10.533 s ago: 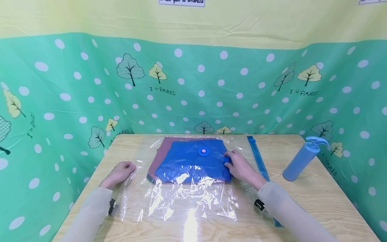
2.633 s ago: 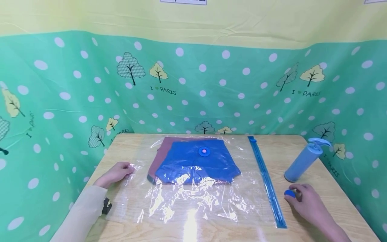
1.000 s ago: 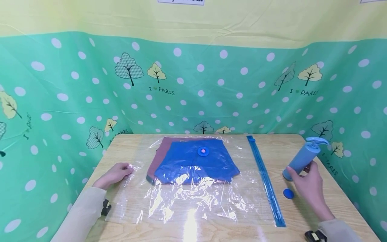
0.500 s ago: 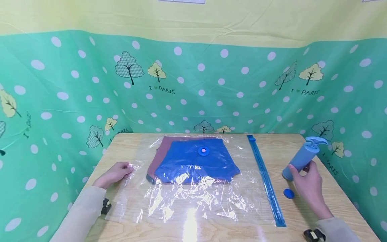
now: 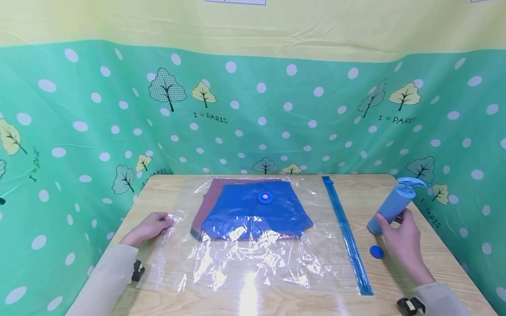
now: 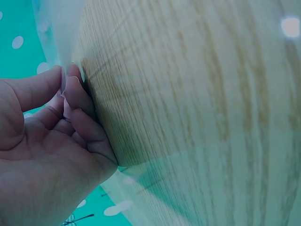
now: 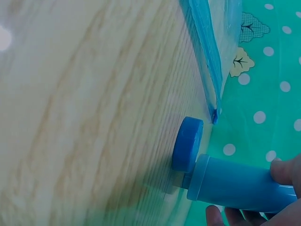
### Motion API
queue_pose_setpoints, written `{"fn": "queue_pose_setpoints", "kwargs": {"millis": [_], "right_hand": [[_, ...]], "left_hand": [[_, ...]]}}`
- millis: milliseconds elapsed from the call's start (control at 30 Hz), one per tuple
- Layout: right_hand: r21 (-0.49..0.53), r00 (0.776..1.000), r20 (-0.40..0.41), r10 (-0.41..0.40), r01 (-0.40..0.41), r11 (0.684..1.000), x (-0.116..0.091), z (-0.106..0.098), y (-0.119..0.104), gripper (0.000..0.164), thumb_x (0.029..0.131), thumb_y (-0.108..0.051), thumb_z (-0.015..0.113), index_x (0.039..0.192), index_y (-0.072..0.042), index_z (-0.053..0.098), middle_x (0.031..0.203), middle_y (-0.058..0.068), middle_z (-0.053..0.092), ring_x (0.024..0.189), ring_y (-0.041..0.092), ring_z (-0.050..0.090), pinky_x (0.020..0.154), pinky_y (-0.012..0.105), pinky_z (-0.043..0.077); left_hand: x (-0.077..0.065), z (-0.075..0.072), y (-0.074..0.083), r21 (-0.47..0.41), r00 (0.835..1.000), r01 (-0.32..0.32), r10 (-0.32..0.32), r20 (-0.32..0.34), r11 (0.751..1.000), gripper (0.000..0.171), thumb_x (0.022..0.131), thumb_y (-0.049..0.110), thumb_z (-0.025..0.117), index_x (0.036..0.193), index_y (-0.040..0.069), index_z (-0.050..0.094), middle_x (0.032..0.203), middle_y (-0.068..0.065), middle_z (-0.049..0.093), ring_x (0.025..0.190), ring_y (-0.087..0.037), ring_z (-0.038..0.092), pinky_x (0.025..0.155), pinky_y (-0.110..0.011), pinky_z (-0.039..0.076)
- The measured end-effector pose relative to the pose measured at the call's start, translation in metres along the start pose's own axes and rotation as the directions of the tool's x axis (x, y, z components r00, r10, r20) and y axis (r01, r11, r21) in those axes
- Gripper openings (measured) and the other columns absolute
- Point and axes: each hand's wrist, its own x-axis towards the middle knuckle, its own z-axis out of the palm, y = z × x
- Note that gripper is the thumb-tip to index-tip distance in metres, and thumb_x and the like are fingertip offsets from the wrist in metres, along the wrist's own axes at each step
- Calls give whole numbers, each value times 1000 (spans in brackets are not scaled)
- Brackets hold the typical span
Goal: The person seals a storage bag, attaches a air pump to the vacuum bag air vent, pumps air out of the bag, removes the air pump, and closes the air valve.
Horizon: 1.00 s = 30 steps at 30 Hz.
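Observation:
In the head view a clear vacuum storage bag lies flat, with a blue garment and a mauve one inside. My left hand pinches the bag's left edge between thumb and fingers, as the left wrist view also shows. A round blue valve with a pink centre sits uncapped on the bag. At the right, my right hand grips a blue hand pump around its barrel, handle at the top. The blue valve cap lies on the table in front of the pump.
A blue zip strip runs along the bag's right edge, its slider at the far end. The wooden table is bordered by a green dotted curtain at the back and sides.
My right hand, earlier holding the blue cap over the bag, has set it down right of the zip strip and taken hold of the pump. The left hand keeps its place.

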Motion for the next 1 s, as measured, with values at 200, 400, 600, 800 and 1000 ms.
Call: {"fn": "queue_pose_setpoints", "kwargs": {"millis": [200, 400, 600, 800, 1000], "right_hand": [[-5, 1000, 9, -16, 16, 1000, 1, 0, 0, 70, 110, -31, 57, 156, 12, 25, 144, 44, 43, 126, 62, 47, 97, 77, 41], [-7, 1000, 8, -29, 29, 1000, 2, 1, -2, 69, 110, -30, 58, 154, 12, 27, 142, 44, 44, 125, 61, 49, 95, 75, 43], [-14, 999, 3, -50, 50, 999, 2, 2, -3, 67, 109, -29, 59, 153, 13, 29, 141, 43, 46, 123, 60, 50, 92, 74, 45], [-12, 997, -5, -79, 79, 997, 3, 2, -7, 67, 109, -28, 61, 152, 12, 31, 140, 42, 47, 123, 59, 51, 92, 73, 46], [-25, 995, -1, -104, 104, 994, 7, 3, -13, 65, 108, -29, 61, 152, 10, 33, 140, 39, 50, 122, 55, 54, 86, 53, 57]], "left_hand": [[2, 0, -2, -13, 1000, 9, -9, 1, 1000, 26, 110, 13, 53, 84, 6, 55, 77, -3, 53, 73, -20, 48, 66, -31, 39], [2, 0, -3, -19, 1000, -1, 1, -2, 1000, 26, 109, 12, 53, 84, 6, 56, 76, -2, 53, 73, -19, 48, 65, -30, 39], [1, 0, -1, -18, 1000, 3, -3, 6, 1000, 26, 110, 12, 53, 85, 6, 55, 77, -3, 52, 73, -20, 49, 66, -31, 39], [1, 0, -2, -17, 1000, -8, 8, 2, 1000, 26, 109, 11, 54, 84, 6, 55, 76, -2, 52, 72, -19, 48, 64, -30, 39], [2, 1, -3, -21, 1000, -14, 14, -4, 1000, 26, 109, 11, 54, 83, 6, 55, 75, -1, 52, 71, -18, 48, 64, -29, 39]]}}
